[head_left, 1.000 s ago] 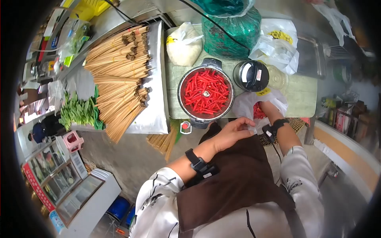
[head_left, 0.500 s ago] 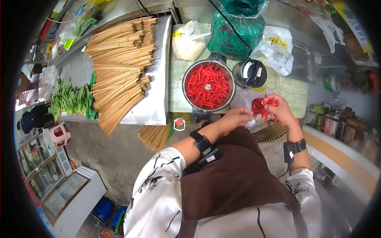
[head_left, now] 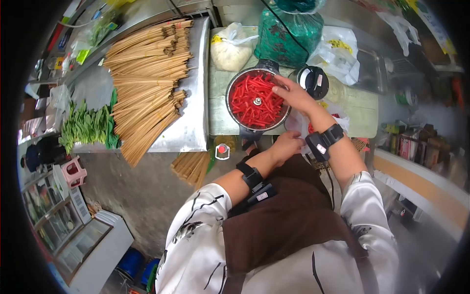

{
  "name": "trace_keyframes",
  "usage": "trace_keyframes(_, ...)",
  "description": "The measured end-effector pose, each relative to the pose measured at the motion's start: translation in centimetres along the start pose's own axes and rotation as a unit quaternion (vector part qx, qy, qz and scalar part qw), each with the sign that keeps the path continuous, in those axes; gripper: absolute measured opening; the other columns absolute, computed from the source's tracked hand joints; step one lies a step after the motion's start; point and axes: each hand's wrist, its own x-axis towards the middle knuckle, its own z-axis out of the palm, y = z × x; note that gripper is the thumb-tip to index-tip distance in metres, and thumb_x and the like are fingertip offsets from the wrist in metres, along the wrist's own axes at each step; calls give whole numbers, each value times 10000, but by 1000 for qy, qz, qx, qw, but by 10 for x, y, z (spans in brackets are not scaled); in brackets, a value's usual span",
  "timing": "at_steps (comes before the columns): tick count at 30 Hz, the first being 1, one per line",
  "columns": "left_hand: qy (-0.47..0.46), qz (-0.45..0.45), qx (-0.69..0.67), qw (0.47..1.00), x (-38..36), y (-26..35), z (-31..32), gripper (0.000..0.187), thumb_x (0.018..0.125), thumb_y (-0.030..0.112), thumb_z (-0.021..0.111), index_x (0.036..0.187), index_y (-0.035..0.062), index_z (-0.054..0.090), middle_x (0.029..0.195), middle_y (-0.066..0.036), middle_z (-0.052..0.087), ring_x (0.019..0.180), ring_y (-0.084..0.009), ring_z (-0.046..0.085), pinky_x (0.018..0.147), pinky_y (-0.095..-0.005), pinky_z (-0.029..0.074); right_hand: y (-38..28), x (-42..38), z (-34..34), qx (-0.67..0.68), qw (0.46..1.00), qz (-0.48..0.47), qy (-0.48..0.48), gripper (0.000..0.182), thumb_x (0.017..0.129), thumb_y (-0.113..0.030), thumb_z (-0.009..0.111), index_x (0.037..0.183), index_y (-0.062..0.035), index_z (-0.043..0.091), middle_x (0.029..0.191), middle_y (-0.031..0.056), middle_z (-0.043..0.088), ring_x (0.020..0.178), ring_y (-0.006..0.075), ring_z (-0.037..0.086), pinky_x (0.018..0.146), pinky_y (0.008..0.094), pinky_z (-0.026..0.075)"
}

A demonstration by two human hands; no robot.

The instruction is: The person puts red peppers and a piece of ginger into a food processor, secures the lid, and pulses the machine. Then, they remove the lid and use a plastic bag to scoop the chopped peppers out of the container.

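Red chilies [head_left: 259, 90] fill a round metal grinder bowl [head_left: 228, 113] with a central spindle and dark handles. My right hand [head_left: 296, 96] reaches over the bowl's right rim, fingers stretched out and apart above the chilies. Just below and to the right, my left hand [head_left: 288, 148] is closed on the edge of a thin white plastic bag [head_left: 342, 121]. Some red chilies show in this bag, partly hidden behind my right forearm. Close to my right hand, behind it, stands the grinder's dark round lid [head_left: 313, 83].
A knotted bag of pale contents [head_left: 232, 47], a green bag [head_left: 284, 36] and a white bag [head_left: 338, 54] stand behind the bowl. Bundled bamboo skewers [head_left: 147, 88] and green leaves [head_left: 88, 125] lie on the left. An oil bottle [head_left: 223, 151] is below the table edge.
My right hand has moved up and left from the plastic bag to the bowl; the chilies it held are no longer in its fingers. My left hand stays by the bag, slightly lower.
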Motion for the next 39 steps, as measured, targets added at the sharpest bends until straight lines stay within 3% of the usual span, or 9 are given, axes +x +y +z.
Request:
trace_keyframes(8, -47, -70, 68, 994, 4, 14, 4, 243, 807, 97, 643, 1021, -6, 591, 916, -58, 622, 858, -145, 585, 746, -256, 472, 70, -81, -94, 182, 983, 31, -2, 163, 918, -148, 526, 968, -9, 595, 911, 89, 648, 778, 164, 636, 738, 291, 529)
trace_keyframes(11, -44, -42, 76, 995, 5, 34, 15, 200, 812, 99, 641, 982, 5, 589, 915, -57, 620, 834, -140, 577, 737, -254, 455, 145, -98, -108, -60, 996, 37, 61, 196, 871, -157, 565, 973, 3, 612, 882, 64, 664, 860, 217, 639, 796, 320, 502)
trace_keyframes(14, -41, -22, 77, 996, 7, 50, 19, 179, 818, 89, 633, 972, 10, 588, 912, -52, 616, 825, -132, 567, 731, -250, 439, 187, -110, -117, -467, 857, 79, 205, 307, 802, -163, 609, 1067, -10, 578, 1019, 100, 642, 1021, 278, 580, 899, 362, 441)
trace_keyframes(17, -40, 3, 65, 997, 14, 58, 24, 141, 823, 59, 616, 955, 23, 585, 910, -46, 612, 812, -121, 554, 727, -245, 428, 190, -109, -150, -443, 850, 220, 181, 430, 707, -140, 652, 1097, -4, 537, 1096, 206, 564, 1095, 365, 501, 928, 444, 400)
trace_keyframes(21, -108, 41, 14, 993, 5, 89, 54, 168, 819, 5, 584, 987, 9, 577, 930, -59, 618, 831, -138, 572, 753, -256, 439, 142, -126, -160, -402, 797, -12, 450, 740, 706, -59, 668, 1335, 9, 285, 1233, 283, 423, 1198, 422, 377, 981, 443, 370)
trace_keyframes(25, -102, 50, 30, 993, -7, 110, 84, 203, 812, -22, 562, 1014, -13, 569, 944, -75, 613, 837, -155, 582, 771, -274, 448, 115, -152, -183, -323, 837, 24, 441, 639, 750, -86, 664, 1304, 34, 367, 1173, 273, 483, 1143, 416, 444, 969, 422, 390)
trace_keyframes(28, -69, -1, 49, 996, 14, 96, 79, 230, 813, 48, 596, 1038, 16, 563, 829, -47, 625, 675, -104, 604, 419, -216, 420, 141, -151, -201, -237, 926, 174, 236, 443, 774, -141, 641, 1167, 30, 529, 1040, 224, 577, 1025, 369, 542, 907, 416, 435)
trace_keyframes(34, -54, -9, 67, 996, 28, 77, 87, 218, 824, 37, 548, 1037, -14, 549, 875, -58, 602, 717, -140, 552, 623, -247, 414, 214, -91, -163, -185, 979, -35, 76, 255, 789, -151, 587, 1019, -48, 620, 1014, 162, 605, 976, 324, 572, 850, 394, 455)
trace_keyframes(39, -34, 35, 48, 998, 23, 97, 99, 240, 829, 36, 518, 1059, -25, 543, 1023, -93, 586, 959, -191, 548, 890, -331, 413, 233, -54, -145, -479, 868, 79, 106, 302, 800, -130, 553, 1100, -113, 585, 1222, 99, 498, 1165, 305, 436, 903, 418, 417)
